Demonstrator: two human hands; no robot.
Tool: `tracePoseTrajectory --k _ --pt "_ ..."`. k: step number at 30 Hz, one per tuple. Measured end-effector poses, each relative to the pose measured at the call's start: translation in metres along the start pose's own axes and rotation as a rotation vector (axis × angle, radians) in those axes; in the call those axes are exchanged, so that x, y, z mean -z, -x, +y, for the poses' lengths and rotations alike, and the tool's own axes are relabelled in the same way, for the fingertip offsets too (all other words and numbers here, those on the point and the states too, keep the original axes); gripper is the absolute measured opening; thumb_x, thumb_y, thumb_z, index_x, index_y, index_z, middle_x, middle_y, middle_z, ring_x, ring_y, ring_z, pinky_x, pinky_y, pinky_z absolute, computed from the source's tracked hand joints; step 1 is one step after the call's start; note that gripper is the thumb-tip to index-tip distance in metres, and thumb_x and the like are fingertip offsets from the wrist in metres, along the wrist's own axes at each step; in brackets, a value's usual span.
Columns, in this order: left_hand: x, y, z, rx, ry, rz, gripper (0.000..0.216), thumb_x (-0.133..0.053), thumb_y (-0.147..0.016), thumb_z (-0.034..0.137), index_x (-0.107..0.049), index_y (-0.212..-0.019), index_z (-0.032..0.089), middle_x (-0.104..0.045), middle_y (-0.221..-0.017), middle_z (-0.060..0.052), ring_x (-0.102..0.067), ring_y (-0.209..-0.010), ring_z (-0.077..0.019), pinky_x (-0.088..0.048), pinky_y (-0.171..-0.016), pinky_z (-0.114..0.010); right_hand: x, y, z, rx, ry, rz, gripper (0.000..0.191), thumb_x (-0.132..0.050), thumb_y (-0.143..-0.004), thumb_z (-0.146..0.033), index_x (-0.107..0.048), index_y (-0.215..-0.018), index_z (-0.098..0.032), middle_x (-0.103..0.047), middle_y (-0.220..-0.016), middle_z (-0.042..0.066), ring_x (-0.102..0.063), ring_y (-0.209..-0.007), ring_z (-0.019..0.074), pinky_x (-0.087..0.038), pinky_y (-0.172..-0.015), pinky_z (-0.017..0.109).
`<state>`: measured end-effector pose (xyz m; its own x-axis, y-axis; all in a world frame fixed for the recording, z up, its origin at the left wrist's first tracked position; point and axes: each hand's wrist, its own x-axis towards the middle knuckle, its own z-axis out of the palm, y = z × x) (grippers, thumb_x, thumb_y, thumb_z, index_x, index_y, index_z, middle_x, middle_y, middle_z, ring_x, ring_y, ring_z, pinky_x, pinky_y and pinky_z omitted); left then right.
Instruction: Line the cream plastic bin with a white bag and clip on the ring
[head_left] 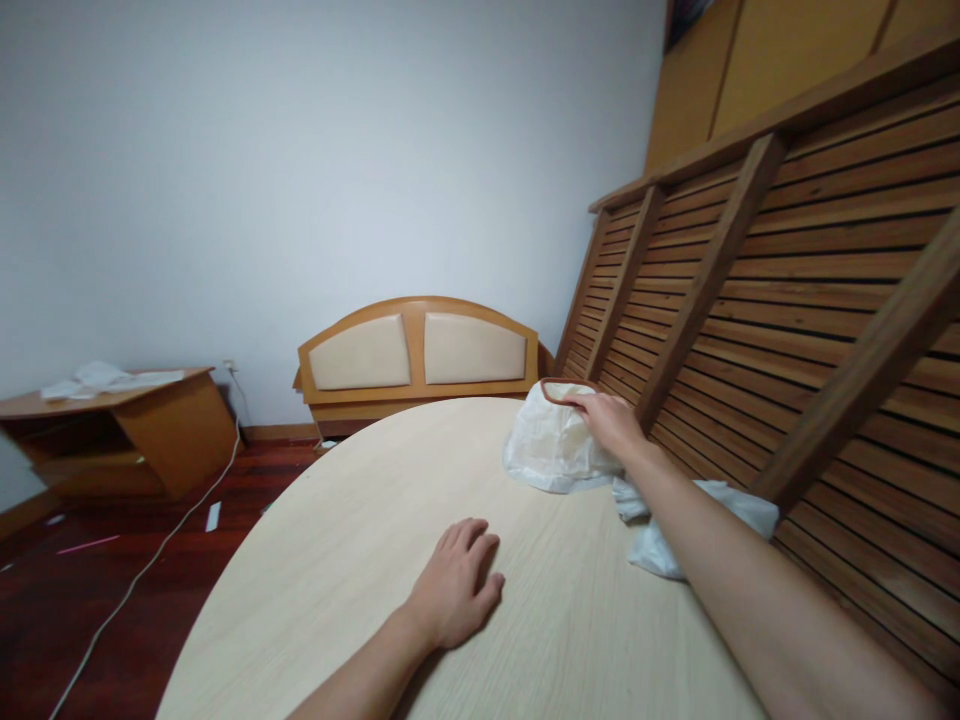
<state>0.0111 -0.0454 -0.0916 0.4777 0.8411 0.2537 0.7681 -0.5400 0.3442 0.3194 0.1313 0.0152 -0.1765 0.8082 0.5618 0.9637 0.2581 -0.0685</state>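
A white, crinkled plastic bag [553,445] with a brown rim stands toward the far right of the round, pale wooden table [360,500]. My right hand [606,420] reaches out to it, fingers closed over the near right part of that rim; the fingertips are partly hidden. Beneath my right forearm lies another crumpled, pale plastic bag [654,548], partly covered by the arm. My left hand [457,582] rests palm down on the tabletop, its fingers slightly bent and apart, holding nothing.
Slatted wooden panels [697,290] lean along the right side, close to my right arm. Behind the table stands a padded headboard [416,350]. At left, a low wooden cabinet [172,430] bears white sheeting [105,380]. A white cable [172,540] crosses the dark red floor.
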Motion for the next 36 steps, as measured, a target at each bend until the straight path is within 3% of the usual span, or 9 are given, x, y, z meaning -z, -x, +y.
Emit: tracePoseTrajectory --k 7,12,16,20,23,25,27,31,36 --pt "-0.002 0.0 0.001 -0.005 0.0 0.007 0.039 -0.053 -0.092 0.031 -0.056 -0.129 0.02 -0.052 -0.142 -0.013 -0.046 -0.133 -0.0302 -0.038 -0.116 -0.05 0.005 0.011 0.021 0.06 0.027 -0.006 0.042 -0.046 -0.092 -0.008 -0.072 -0.122 -0.024 -0.073 -0.121 0.007 -0.062 -0.112 0.0271 -0.047 -0.095 0.037" --pt "-0.001 0.001 0.003 -0.003 -0.011 0.0 0.04 -0.052 -0.092 0.031 -0.056 -0.13 0.018 -0.052 -0.142 -0.014 -0.046 -0.134 -0.0305 -0.037 -0.116 -0.05 0.01 0.023 0.02 0.045 0.056 0.068 0.043 -0.047 -0.089 -0.003 -0.068 -0.123 -0.018 -0.07 -0.119 0.015 -0.06 -0.109 0.0293 -0.044 -0.098 0.044" --pt "-0.001 0.0 0.005 -0.016 -0.014 0.001 0.038 -0.052 -0.092 0.031 -0.056 -0.128 0.018 -0.053 -0.142 -0.014 -0.046 -0.134 -0.0305 -0.037 -0.117 -0.05 0.006 0.039 -0.005 0.172 0.031 0.085 0.044 -0.051 -0.088 -0.006 -0.062 -0.129 -0.014 -0.064 -0.129 0.018 -0.054 -0.12 0.0318 -0.038 -0.106 0.05" --pt "-0.003 -0.001 0.005 -0.022 -0.011 0.015 0.038 -0.054 -0.092 0.03 -0.056 -0.128 0.02 -0.053 -0.141 -0.014 -0.047 -0.133 -0.0303 -0.038 -0.116 -0.05 -0.015 0.068 -0.042 0.439 -0.047 -0.056 0.046 -0.057 -0.086 -0.006 -0.065 -0.127 -0.023 -0.066 -0.131 0.007 -0.056 -0.125 0.0214 -0.041 -0.109 0.039" --pt "-0.005 -0.001 0.005 -0.03 -0.013 0.029 0.038 -0.054 -0.092 0.029 -0.056 -0.128 0.02 -0.054 -0.141 -0.013 -0.048 -0.133 -0.0301 -0.039 -0.115 -0.05 -0.035 0.093 -0.061 0.522 -0.089 -0.129 0.038 -0.055 -0.095 -0.019 -0.063 -0.132 -0.025 -0.059 -0.144 0.006 -0.048 -0.137 0.0207 -0.038 -0.114 0.041" --pt "-0.006 -0.001 0.004 -0.032 -0.017 0.031 0.037 -0.054 -0.092 0.029 -0.056 -0.128 0.019 -0.054 -0.141 -0.013 -0.048 -0.132 -0.0301 -0.039 -0.115 -0.05 -0.046 0.106 -0.065 0.477 -0.135 -0.244 0.038 -0.051 -0.1 -0.03 -0.06 -0.137 -0.024 -0.053 -0.15 0.007 -0.043 -0.143 0.0228 -0.035 -0.117 0.045" --pt "-0.006 -0.001 0.004 -0.03 -0.02 0.03 0.037 -0.053 -0.092 0.029 -0.056 -0.128 0.019 -0.054 -0.141 -0.013 -0.048 -0.132 -0.0302 -0.039 -0.115 -0.05 -0.053 0.116 -0.063 0.411 -0.131 -0.294 0.041 -0.048 -0.102 -0.035 -0.059 -0.138 -0.021 -0.057 -0.147 0.011 -0.047 -0.14 0.0251 -0.037 -0.116 0.047" --pt "-0.005 -0.001 0.005 -0.029 -0.019 0.024 0.037 -0.053 -0.093 0.03 -0.057 -0.128 0.019 -0.054 -0.141 -0.013 -0.048 -0.132 -0.0303 -0.039 -0.115 -0.05 -0.058 0.129 -0.051 0.248 -0.073 -0.308 0.045 -0.046 -0.102 -0.036 -0.06 -0.136 -0.01 -0.059 -0.141 0.021 -0.055 -0.133 0.0309 -0.041 -0.112 0.049" --pt "-0.006 -0.001 0.006 -0.02 -0.019 0.013 0.039 -0.053 -0.093 0.031 -0.056 -0.13 0.018 -0.054 -0.141 -0.014 -0.047 -0.133 -0.0306 -0.038 -0.115 -0.05 -0.055 0.145 -0.047 0.09 -0.041 -0.329 0.053 -0.045 -0.101 -0.039 -0.057 -0.137 -0.001 -0.054 -0.143 0.028 -0.051 -0.136 0.0353 -0.038 -0.114 0.052"
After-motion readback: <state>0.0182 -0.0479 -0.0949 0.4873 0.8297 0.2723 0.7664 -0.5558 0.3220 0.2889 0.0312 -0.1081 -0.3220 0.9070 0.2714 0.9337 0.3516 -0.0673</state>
